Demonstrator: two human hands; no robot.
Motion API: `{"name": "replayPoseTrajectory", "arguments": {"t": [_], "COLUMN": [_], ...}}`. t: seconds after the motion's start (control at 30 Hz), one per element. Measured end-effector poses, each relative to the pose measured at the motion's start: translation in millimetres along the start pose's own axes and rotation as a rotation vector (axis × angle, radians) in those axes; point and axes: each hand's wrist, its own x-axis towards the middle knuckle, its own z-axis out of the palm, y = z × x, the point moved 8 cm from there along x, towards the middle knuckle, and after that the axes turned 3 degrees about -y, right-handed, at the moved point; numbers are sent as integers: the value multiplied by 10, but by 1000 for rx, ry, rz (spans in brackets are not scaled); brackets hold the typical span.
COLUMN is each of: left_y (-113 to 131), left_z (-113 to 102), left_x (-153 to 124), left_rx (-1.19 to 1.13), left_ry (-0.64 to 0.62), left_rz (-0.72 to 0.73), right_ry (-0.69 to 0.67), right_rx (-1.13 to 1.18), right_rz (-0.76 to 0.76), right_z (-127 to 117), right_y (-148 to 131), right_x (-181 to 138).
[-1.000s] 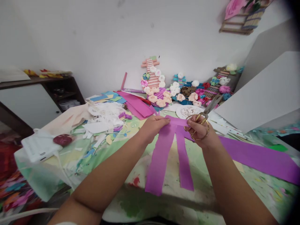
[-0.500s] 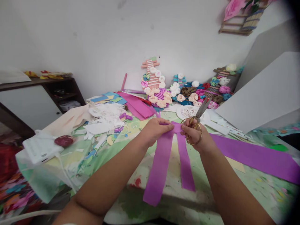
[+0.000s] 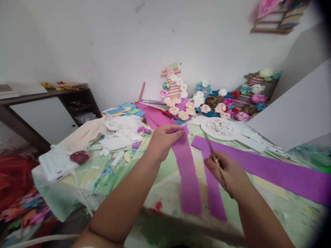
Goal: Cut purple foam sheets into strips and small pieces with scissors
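My left hand (image 3: 167,139) pinches the top end of a purple paper strip (image 3: 190,182), which hangs down in front of the table edge. In my right hand (image 3: 227,168) is a pair of scissors (image 3: 210,150), seen nearly edge-on with the blades pointing up and away. Behind and below that hand runs a narrower purple paper strip (image 3: 217,203); whether the fingers touch it I cannot tell. A long purple paper band (image 3: 271,168) lies on the table to the right, its left end just beyond the scissors.
On the cloth-covered table (image 3: 165,193) lie white paper shreds (image 3: 124,127), pink sheets (image 3: 155,115) and a white paddle-shaped piece (image 3: 247,141). Flower-decorated crafts (image 3: 178,93) lean against the wall. A white power strip (image 3: 57,165) sits at the left edge, and a large white board (image 3: 297,103) stands at the right.
The two hanging strips have come apart. My left hand keeps one, while my right hand has moved down and right with the scissors turned edge-on. The view has shifted slightly left.
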Motion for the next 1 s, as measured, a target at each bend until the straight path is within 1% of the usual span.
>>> {"name": "replayPoseTrajectory", "arguments": {"t": [0.07,0.17,0.3,0.43,0.6,0.77,0.93,1.0], "left_y": [98,118,49,17,-7,35,21,2], "left_z": [8,45,86,111,148,144,98,97], "left_x": [-32,-94,-169,-237,-291,-288,-264,-265], "left_rx": [2,44,98,154,222,279,211,164], "left_ry": [-19,-44,-73,-78,-77,-58,-6,1], "left_rz": [59,56,30,56,42,109,113,93], "right_ry": [-87,-156,-129,-113,-87,-57,-97,-100], "right_rx": [-36,24,62,94,88,85,211,261], "right_rz": [-48,-133,-181,-193,-147,-90,44,54], "right_z": [138,263,274,288,305,291,365,411], "right_y": [-105,-255,-334,-343,-316,-290,-207,-200], "right_x": [-44,-44,-14,-22,-36,-34,-27,-11]}}
